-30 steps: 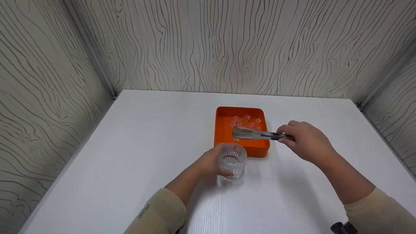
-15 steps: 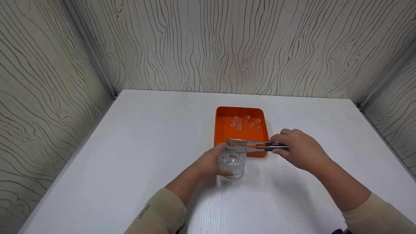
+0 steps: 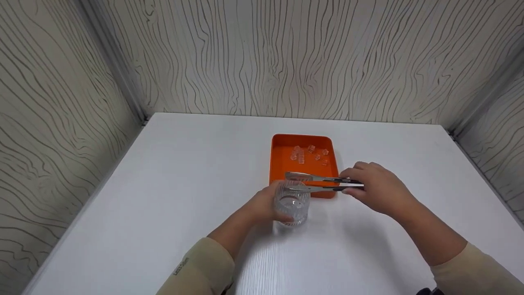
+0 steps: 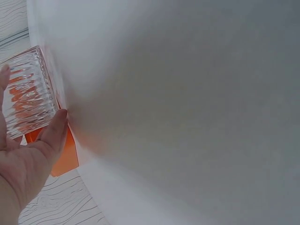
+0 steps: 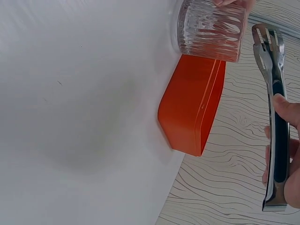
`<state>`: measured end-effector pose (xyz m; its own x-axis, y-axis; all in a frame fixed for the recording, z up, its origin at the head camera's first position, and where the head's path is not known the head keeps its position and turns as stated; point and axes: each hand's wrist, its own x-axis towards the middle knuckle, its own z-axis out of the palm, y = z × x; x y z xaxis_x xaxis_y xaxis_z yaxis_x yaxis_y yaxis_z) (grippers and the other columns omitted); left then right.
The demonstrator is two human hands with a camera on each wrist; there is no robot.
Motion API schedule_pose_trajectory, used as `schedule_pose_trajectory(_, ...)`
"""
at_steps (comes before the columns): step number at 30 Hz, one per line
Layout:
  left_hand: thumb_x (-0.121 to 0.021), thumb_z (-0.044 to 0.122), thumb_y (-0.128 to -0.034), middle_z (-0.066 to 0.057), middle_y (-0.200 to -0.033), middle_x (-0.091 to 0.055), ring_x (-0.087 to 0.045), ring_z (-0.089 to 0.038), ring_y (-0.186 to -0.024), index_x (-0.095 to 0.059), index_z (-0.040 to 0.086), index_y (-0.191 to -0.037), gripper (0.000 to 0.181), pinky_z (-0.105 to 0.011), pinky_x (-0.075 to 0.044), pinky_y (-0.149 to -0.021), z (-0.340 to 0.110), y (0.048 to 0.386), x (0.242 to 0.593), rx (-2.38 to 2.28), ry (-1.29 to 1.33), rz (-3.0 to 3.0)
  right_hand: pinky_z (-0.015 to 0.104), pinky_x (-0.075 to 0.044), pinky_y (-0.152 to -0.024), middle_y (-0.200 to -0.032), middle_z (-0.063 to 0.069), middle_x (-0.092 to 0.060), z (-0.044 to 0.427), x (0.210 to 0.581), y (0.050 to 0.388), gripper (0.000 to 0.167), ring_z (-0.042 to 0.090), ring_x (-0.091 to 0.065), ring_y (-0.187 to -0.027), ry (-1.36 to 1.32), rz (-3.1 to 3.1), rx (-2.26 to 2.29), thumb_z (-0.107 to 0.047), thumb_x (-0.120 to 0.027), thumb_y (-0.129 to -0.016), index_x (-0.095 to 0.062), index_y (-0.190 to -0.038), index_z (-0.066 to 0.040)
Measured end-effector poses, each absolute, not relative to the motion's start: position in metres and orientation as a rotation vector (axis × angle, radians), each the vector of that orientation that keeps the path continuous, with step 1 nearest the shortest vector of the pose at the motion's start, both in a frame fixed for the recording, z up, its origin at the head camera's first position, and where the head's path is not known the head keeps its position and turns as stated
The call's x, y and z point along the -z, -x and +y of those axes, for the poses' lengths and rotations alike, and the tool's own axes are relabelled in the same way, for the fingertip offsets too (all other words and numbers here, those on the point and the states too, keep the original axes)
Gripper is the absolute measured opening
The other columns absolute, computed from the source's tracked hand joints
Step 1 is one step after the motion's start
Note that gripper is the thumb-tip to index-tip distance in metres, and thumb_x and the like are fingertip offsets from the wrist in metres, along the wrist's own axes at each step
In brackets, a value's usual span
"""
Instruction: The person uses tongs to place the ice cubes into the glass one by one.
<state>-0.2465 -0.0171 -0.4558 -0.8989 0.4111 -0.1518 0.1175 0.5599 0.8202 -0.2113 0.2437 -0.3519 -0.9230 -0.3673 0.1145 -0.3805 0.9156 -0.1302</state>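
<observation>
My left hand [image 3: 264,205] grips a clear ribbed drinking glass [image 3: 295,213] by its side; the glass stands upright on the table in front of the tray. Its ribs also show between thumb and fingers in the left wrist view. Metal tongs [image 3: 321,179] with dark handle grips are in my right hand [image 3: 374,186]. Their two tips are apart above the mouth of the glass, and I see nothing between them. Something clear lies inside the glass, too blurred to name surely. Several clear ice-like cubes [image 3: 301,155] lie in the orange tray [image 3: 280,168].
A white table [image 3: 196,164] carries everything. Wood-patterned panels [image 3: 286,61] stand behind it and at both sides. The orange tray's near wall [image 5: 183,103] is close behind the glass.
The tongs have moved from above the tray towards me, to over the glass, and their tips have spread apart. My left hand and the glass have stayed in place.
</observation>
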Motion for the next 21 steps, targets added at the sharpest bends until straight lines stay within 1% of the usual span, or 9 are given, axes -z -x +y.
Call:
schedule_pose_trajectory(6, -0.087, 0.028, -0.0571, 0.018, -0.119, -0.050, -0.046, -0.012, -0.112, -0.037, 0.039, -0.126, 0.086, -0.042, -0.039, -0.099, -0.017, 0.246, 0.455, -1.272, -0.416, 2.467, 0.035, -0.049, -0.070, -0.087, -0.006, -0.057, 0.246, 0.351, 0.213, 0.027, 0.017, -0.049, -0.082, -0.571, -2.990, -0.240, -0.025, -0.071, -0.079, -0.065, -0.106, -0.023)
schedule_pose_trajectory(13, -0.087, 0.027, -0.0577, 0.017, -0.122, -0.050, -0.046, -0.012, -0.117, -0.036, 0.039, -0.127, 0.087, -0.043, -0.035, -0.102, -0.014, 0.246, 0.456, -1.243, -0.415, 2.506, 0.034, -0.048, -0.068, -0.086, -0.007, -0.055, 0.248, 0.350, 0.215, 0.027, 0.017, -0.049, -0.081, -0.576, -2.982, -0.254, -0.024, -0.071, -0.079, -0.065, -0.106, -0.021)
schedule_pose_trajectory(21, -0.086, 0.028, -0.0581, 0.017, -0.120, -0.051, -0.046, -0.012, -0.116, -0.038, 0.037, -0.126, 0.084, -0.041, -0.040, -0.098, -0.014, 0.247, 0.456, -1.236, -0.396, 2.496, 0.036, -0.048, -0.070, -0.087, -0.004, -0.056, 0.254, 0.349, 0.222, 0.025, 0.018, -0.049, -0.081, -0.504, -3.013, -0.298, -0.024, -0.069, -0.082, -0.064, -0.106, -0.020)
